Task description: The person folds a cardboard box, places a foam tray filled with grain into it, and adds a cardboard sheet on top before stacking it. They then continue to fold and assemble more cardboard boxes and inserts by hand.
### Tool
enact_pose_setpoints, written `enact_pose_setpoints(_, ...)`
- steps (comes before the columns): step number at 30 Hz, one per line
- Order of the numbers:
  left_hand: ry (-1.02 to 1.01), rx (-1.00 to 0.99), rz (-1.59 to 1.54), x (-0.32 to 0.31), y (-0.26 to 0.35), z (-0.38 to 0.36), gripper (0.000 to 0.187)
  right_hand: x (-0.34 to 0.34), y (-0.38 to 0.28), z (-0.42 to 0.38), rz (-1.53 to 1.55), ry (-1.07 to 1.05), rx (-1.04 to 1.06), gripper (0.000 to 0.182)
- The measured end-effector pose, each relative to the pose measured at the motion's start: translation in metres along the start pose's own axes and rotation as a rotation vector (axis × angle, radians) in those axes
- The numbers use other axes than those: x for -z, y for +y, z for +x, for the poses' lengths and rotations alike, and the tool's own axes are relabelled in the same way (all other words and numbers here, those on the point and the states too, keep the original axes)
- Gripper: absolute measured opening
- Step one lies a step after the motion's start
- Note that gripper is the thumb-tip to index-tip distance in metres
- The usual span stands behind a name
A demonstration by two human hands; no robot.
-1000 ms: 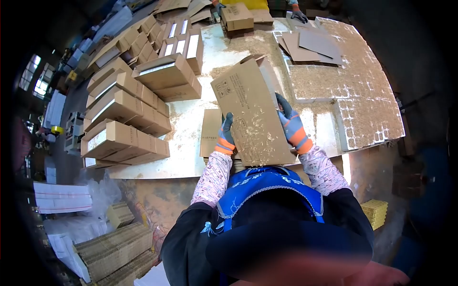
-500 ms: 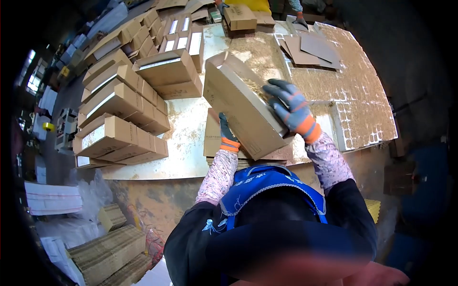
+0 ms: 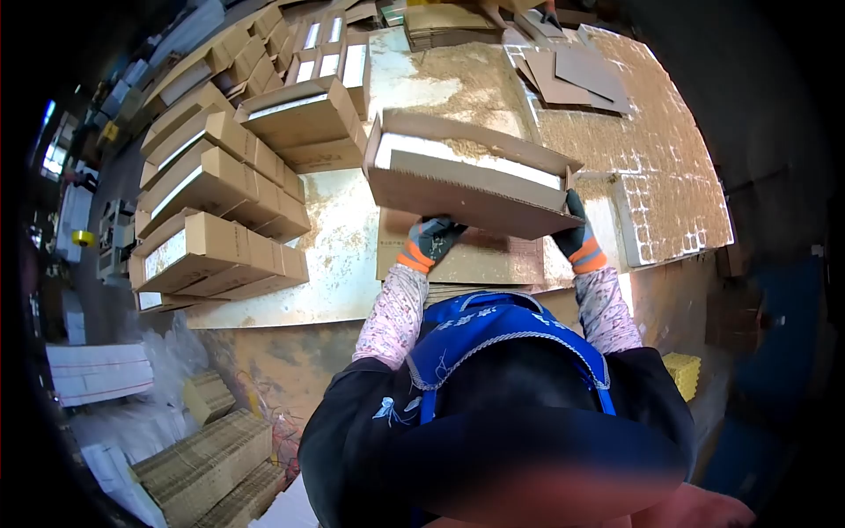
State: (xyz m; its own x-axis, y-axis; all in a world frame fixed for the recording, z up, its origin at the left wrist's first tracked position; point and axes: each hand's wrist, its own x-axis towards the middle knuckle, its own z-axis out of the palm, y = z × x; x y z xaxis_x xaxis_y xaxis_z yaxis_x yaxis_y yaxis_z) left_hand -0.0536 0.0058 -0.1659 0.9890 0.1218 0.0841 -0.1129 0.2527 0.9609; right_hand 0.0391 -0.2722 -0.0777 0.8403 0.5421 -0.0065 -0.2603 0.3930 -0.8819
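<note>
An open, long cardboard box [image 3: 458,197] is held in front of me, slightly tilted, above a stack of flat cardboard sheets [image 3: 502,260]. Inside it lies a white block [image 3: 418,148], partly covered with brown crumbs. My left hand [image 3: 431,239], in a dark glove with an orange cuff, is closed at the lower left edge of the box; some of its fingers are hidden underneath. At the box's right end my right hand [image 3: 576,231], gloved alike, grips the corner.
Rows of filled cardboard boxes [image 3: 220,251] cover the table's left side. To the right stand crumb-covered white foam blocks [image 3: 669,176], with loose cardboard pieces [image 3: 585,75] on top. At the far edge another person's gloved hand [image 3: 550,16] shows near stacked cardboard.
The box has turned from steeply slanted to nearly level, its opening now facing up. My right hand went from spread over its side to gripping the right end; my left hand shifted underneath.
</note>
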Motion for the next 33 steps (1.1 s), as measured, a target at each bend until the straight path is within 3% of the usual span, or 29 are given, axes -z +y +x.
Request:
enact_pose_setpoints(1,-0.006,0.013,0.004,-0.009,0.013,-0.011,0.043,0.016,0.002,0.000,0.185,0.059,-0.107,0.048)
enact_pose_setpoints(2,-0.068,-0.087,0.507,-0.026,0.040,-0.021,0.032,0.026,0.009,-0.001,0.007,0.146,-0.039,0.049)
enact_pose_setpoints(3,-0.136,-0.190,1.008,-0.040,0.052,-0.030,0.024,0.017,0.007,-0.004,0.018,0.156,-0.048,0.049)
enact_pose_setpoints(4,-0.003,-0.420,1.010,-0.050,0.037,-0.035,0.023,-0.003,-0.003,-0.006,-0.055,0.130,-0.034,0.050)
enact_pose_setpoints(5,-0.012,-0.405,1.014,-0.049,0.029,-0.044,0.023,-0.013,-0.006,-0.007,-0.127,0.103,-0.021,0.050)
enact_pose_setpoints(7,-0.001,0.096,0.664,-0.046,0.013,-0.057,0.021,0.000,0.016,-0.004,-0.098,0.133,-0.101,0.057)
enact_pose_setpoints(9,-0.115,0.023,0.753,-0.024,0.006,-0.061,0.022,0.033,0.045,0.002,-0.362,0.092,0.025,0.057)
enact_pose_setpoints(11,-0.149,0.574,-0.216,-0.014,0.020,-0.067,0.023,0.005,0.028,0.003,-0.286,0.103,-0.053,0.056)
enact_pose_setpoints(12,-0.010,0.997,-0.220,-0.016,0.051,-0.060,0.024,-0.006,0.020,0.002,-0.219,0.115,-0.123,0.055)
enact_pose_setpoints(13,-0.003,1.002,-0.212,-0.018,0.080,-0.060,0.024,-0.006,0.020,0.003,-0.209,0.113,-0.125,0.055)
enact_pose_setpoints(15,-0.165,0.516,0.279,-0.020,0.131,-0.065,0.027,-0.005,0.023,-0.001,-0.090,0.112,-0.139,0.055)
enact_pose_setpoints(17,-0.042,0.316,0.365,-0.027,0.178,-0.058,0.022,-0.008,0.024,-0.002,-0.080,0.128,-0.132,0.055)
enact_pose_setpoints(19,-0.096,-0.075,0.871,-0.034,0.206,-0.030,0.020,-0.013,0.022,-0.005,-0.084,0.148,-0.118,0.054)
enact_pose_setpoints(23,-0.338,0.200,1.515,-0.034,0.166,0.038,0.033,-0.019,0.010,-0.005,-0.082,0.118,-0.154,0.054)
enact_pose_setpoints(25,-0.497,0.542,1.353,-0.033,0.162,0.060,0.034,-0.015,0.016,-0.003,-0.098,0.105,-0.147,0.053)
enact_pose_setpoints(26,-0.500,0.544,1.354,-0.032,0.159,0.059,0.034,-0.011,0.018,-0.001,-0.129,0.111,-0.142,0.053)
enact_pose_setpoints(28,-0.473,0.312,1.447,-0.029,0.152,0.054,0.032,-0.002,0.021,0.000,-0.097,0.159,-0.172,0.055)
enact_pose_setpoints(32,-0.457,0.177,1.516,-0.034,0.150,0.034,0.031,-0.002,0.023,0.005,-0.096,0.251,-0.066,0.057)
enact_pose_setpoints(33,-0.468,0.176,1.518,-0.033,0.150,0.036,0.031,-0.011,0.011,0.009,-0.233,0.196,-0.122,0.055)
